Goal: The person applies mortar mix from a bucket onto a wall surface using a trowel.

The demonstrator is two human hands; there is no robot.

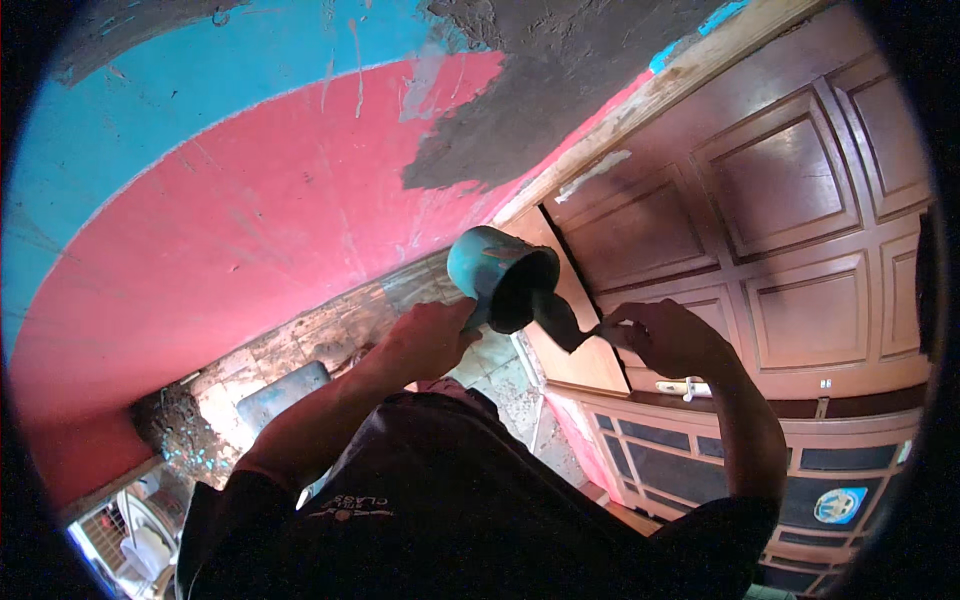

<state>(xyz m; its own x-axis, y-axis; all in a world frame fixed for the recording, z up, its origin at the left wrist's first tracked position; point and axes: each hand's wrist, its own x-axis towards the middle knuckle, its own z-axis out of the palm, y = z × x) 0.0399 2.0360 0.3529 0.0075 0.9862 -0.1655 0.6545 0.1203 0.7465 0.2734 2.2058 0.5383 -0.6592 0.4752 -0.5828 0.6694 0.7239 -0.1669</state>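
Observation:
My left hand is closed round the handle of a teal plastic dipper. The dipper is tilted, its dark, smeared mouth turned to the right, and its contents are in shadow. From the right, my right hand grips a small trowel by its handle. The trowel's dark blade is at the dipper's mouth, its tip overlapping the opening; whether it touches the rim I cannot tell. Ahead, rough wet-looking grey mortar covers part of the wall, beyond both hands.
The pink and blue wall runs along the left. A brown panelled door in a wooden frame stands at the right, with a metal handle. Dirt and debris lie on the floor beside a grey-blue flat object.

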